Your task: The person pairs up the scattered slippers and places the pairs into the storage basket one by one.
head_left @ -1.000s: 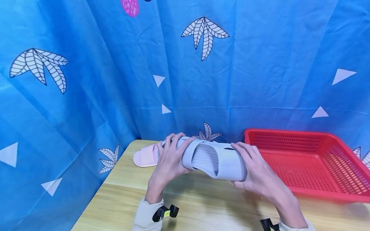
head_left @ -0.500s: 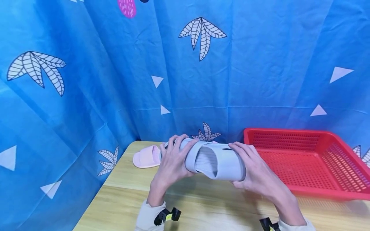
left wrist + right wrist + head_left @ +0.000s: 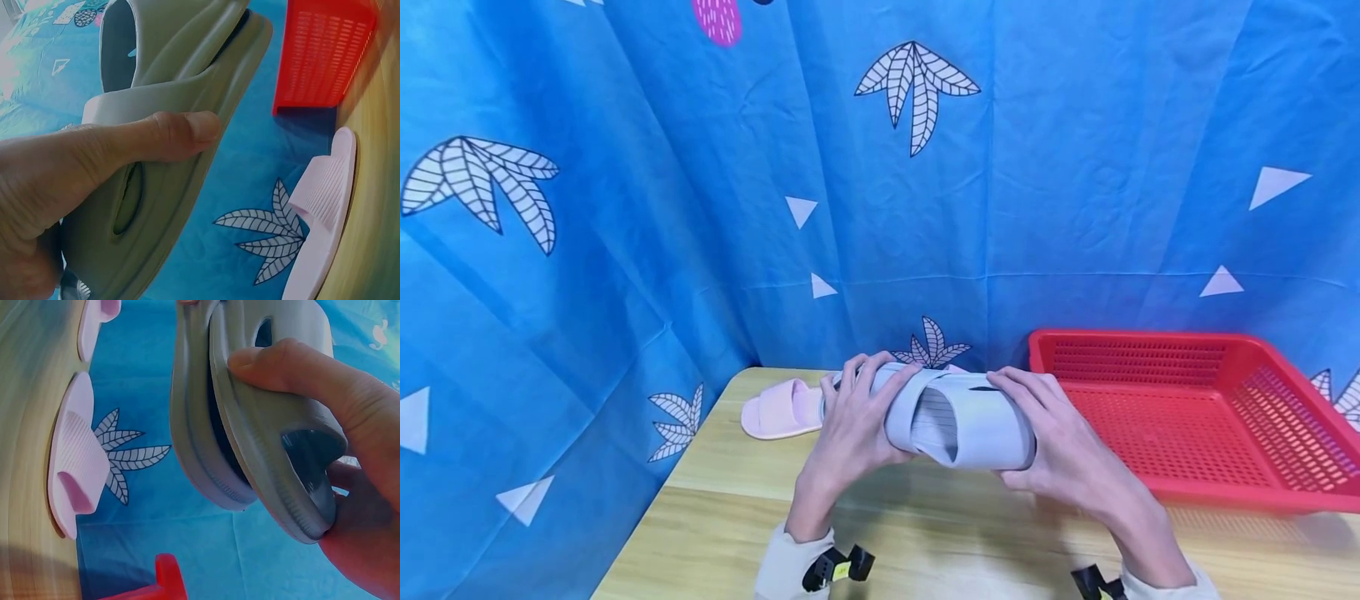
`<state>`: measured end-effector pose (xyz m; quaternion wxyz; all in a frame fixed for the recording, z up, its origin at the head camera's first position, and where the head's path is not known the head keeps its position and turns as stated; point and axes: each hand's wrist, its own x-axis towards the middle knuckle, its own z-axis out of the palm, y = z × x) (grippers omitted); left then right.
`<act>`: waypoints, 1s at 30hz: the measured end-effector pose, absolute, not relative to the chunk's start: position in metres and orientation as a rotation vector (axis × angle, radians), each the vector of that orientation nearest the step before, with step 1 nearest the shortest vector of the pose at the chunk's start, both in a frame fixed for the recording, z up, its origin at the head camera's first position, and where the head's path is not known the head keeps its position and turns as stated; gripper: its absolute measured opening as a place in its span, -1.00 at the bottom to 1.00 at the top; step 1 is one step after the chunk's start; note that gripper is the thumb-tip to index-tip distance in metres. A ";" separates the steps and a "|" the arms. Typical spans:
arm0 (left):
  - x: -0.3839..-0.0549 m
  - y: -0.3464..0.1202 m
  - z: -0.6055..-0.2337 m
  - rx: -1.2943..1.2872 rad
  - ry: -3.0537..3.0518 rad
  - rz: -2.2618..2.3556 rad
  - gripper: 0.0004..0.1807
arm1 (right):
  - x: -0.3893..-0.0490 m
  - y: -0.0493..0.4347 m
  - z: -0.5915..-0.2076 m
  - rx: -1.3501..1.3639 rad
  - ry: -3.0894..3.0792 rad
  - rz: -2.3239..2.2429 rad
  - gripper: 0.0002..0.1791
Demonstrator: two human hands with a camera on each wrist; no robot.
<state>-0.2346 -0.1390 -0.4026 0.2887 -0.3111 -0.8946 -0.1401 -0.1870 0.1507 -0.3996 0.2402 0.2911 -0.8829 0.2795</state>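
Note:
A pair of light grey slippers [image 3: 996,425] is held together above the table, crosswise in front of me. My left hand [image 3: 853,429] grips the left end, its thumb lying across the upper in the left wrist view. At the other end my right hand [image 3: 1063,450] holds on, fingers over the top and thumb below. Two thick grey soles [image 3: 206,456] show side by side in the right wrist view, a dark gap between them. The left hand's fingers hide part of the pair in the head view.
A pink slipper [image 3: 778,410] lies on the wooden table [image 3: 700,500] at the back left, and another pink slipper [image 3: 78,456] shows near the table's far edge. A red perforated basket [image 3: 1150,492] stands on the right. A blue patterned curtain [image 3: 1075,167] hangs behind.
My left hand has shifted slightly right, nearer my right hand, with the grey slippers still gripped. More of the left pink slipper shows. The head view has turned a little.

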 end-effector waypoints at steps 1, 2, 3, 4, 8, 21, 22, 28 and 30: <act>-0.235 -0.138 -0.403 -0.830 -2.386 -0.372 0.20 | -0.187 0.151 -0.400 0.792 -2.419 0.769 0.25; -0.235 -0.138 -0.403 -0.827 -2.383 -0.370 0.20 | -0.187 0.151 -0.400 0.785 -2.425 0.778 0.25; -0.234 -0.137 -0.403 -0.823 -2.379 -0.366 0.20 | -0.187 0.151 -0.401 0.779 -2.433 0.786 0.26; -0.234 -0.137 -0.403 -0.820 -2.377 -0.365 0.20 | -0.187 0.150 -0.401 0.774 -2.443 0.793 0.26; -0.233 -0.135 -0.403 -0.828 -2.370 -0.348 0.18 | -0.188 0.149 -0.404 0.763 -2.460 0.817 0.26; -0.232 -0.133 -0.407 -0.812 -2.403 -0.311 0.20 | -0.194 0.148 -0.415 0.780 -2.446 0.833 0.24; -0.232 -0.134 -0.408 -0.813 -2.408 -0.305 0.20 | -0.195 0.148 -0.416 0.782 -2.453 0.833 0.24; -0.233 -0.134 -0.407 -0.801 -2.425 -0.270 0.24 | -0.198 0.150 -0.419 0.812 -2.445 0.817 0.28; -0.233 -0.135 -0.406 -0.798 -2.435 -0.268 0.25 | -0.198 0.150 -0.419 0.818 -2.438 0.808 0.29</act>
